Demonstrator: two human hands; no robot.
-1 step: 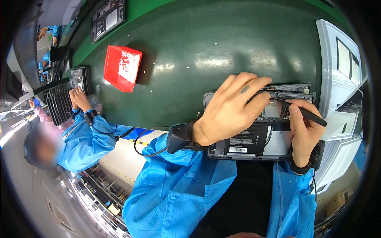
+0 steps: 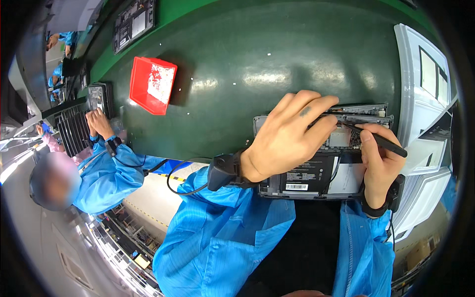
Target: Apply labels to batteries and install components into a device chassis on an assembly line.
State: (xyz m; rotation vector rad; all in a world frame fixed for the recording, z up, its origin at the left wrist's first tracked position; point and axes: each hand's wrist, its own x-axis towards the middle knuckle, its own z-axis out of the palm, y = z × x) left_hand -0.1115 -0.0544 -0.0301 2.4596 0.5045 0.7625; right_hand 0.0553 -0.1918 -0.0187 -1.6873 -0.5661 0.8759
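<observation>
Far left there's a co-worker in a crinkly, shiny blue smock (image 2: 111, 173), with bare hands (image 2: 100, 123) at a stack of dark flat devices (image 2: 99, 94), right beside a row of thin black panels (image 2: 71, 128) standing on edge like ribs. A bit right of that, up along the top edge, another opened flat device (image 2: 134, 25) lies with its insides showing. Then comes the red bin (image 2: 140, 74): glossy, looks like plastic, angled walls, a layer of tiny white bits (image 2: 162, 84) over part of its inside. A few more specks are scattered on the green tabletop (image 2: 222, 109), which is smooth enough to throw back blurry light patches. Next is the person's left hand (image 2: 292, 131), palm down with curved, spread fingers over the opened electronic device (image 2: 332, 152); can't tell if it's gripping anything, since the fingertips and thumb aren't clear. That device sits at the near edge of the table: thin grey frame, busy circuit board up top, matte black battery (image 2: 303, 177) with a printed label below, smooth silvery panel (image 2: 349, 178) next to it. The right hand (image 2: 382, 171) has slim black tweezers (image 2: 392, 145) pinched between thumb and fingers, tips down at the board. Far right, pale white trays (image 2: 409, 89) with raised rims, the top one holding flat white pieces (image 2: 433, 74) edged in black.
</observation>
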